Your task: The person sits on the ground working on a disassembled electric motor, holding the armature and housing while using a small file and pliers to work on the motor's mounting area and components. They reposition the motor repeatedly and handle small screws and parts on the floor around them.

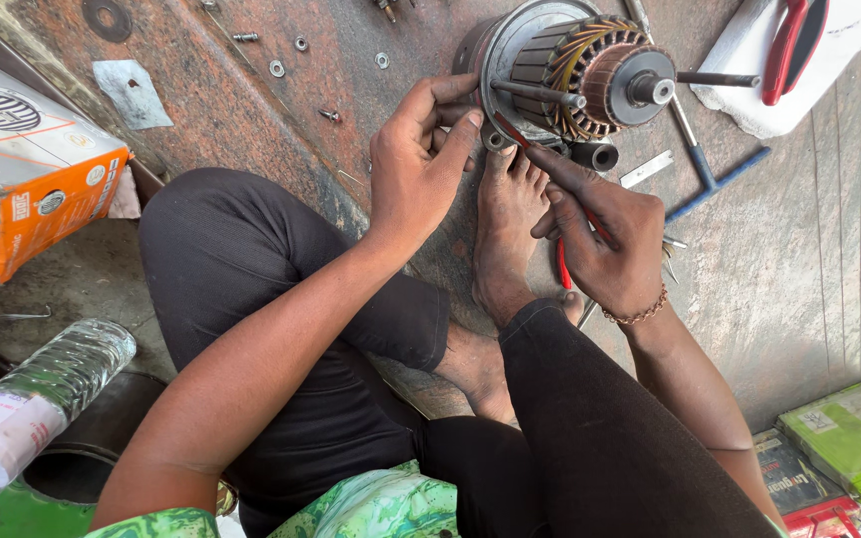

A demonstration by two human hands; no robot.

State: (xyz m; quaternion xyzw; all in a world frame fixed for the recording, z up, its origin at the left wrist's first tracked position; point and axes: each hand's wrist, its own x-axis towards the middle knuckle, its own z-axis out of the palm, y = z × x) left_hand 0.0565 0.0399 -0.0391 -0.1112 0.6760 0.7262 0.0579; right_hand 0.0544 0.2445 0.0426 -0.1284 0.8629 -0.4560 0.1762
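Note:
A small electric motor (560, 70) with copper windings and a steel shaft lies on its side on a rusty metal plate (251, 110). My left hand (421, 159) rests its fingers against the motor's metal end cover. My right hand (600, 239) grips a thin red-handled tool (562, 267), its tip pointed at the motor's lower edge. A bare foot (510, 229) is pressed up against the motor between my two hands.
Loose screws and washers (277, 68) dot the plate. A blue T-handle wrench (705, 174), red pliers (789, 45) on a white cloth, an orange and grey box (32, 159), a plastic bottle (32, 408) and green boxes (849, 433) lie around.

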